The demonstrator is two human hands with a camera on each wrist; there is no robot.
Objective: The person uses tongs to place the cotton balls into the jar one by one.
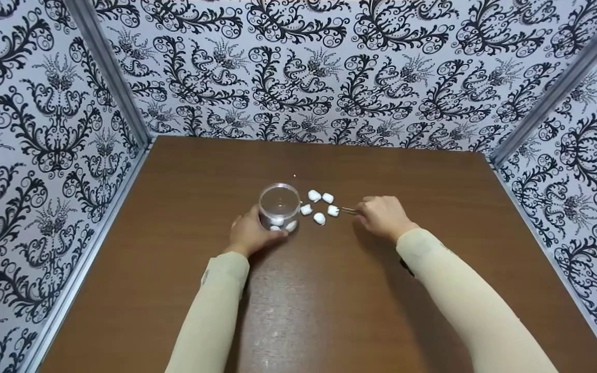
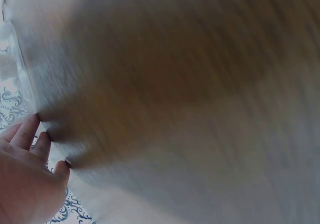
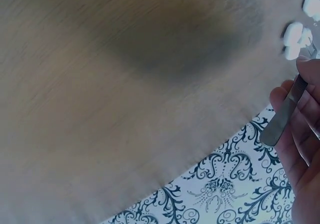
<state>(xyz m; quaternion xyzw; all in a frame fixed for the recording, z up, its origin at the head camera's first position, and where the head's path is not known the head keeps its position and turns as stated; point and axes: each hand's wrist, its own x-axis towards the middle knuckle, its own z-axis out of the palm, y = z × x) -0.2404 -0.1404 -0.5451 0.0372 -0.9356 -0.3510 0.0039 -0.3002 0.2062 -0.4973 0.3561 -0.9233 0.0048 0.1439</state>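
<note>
My left hand [image 1: 249, 231] holds a clear round jar [image 1: 279, 199], thumb along its near side and fingers around its left. A few white cotton balls [image 1: 291, 226] lie at the jar's bottom. Just right of the jar, several more cotton balls [image 1: 319, 218] are spread on the table. My right hand [image 1: 383, 216] pinches metal tweezers [image 3: 281, 121], their tips pointing left. Those tips reach the right edge of the rightmost cotton ball [image 1: 333, 211]. In the left wrist view only the left hand's fingers [image 2: 41, 145] show clearly, with the jar mostly out of frame.
The brown wooden table [image 1: 215, 166] runs back to a wall [image 1: 303, 77] with black scroll patterns on white. Similar patterned panels stand left and right, joined by metal posts [image 1: 112, 72]. A tiny white speck [image 1: 294, 175] lies behind the jar.
</note>
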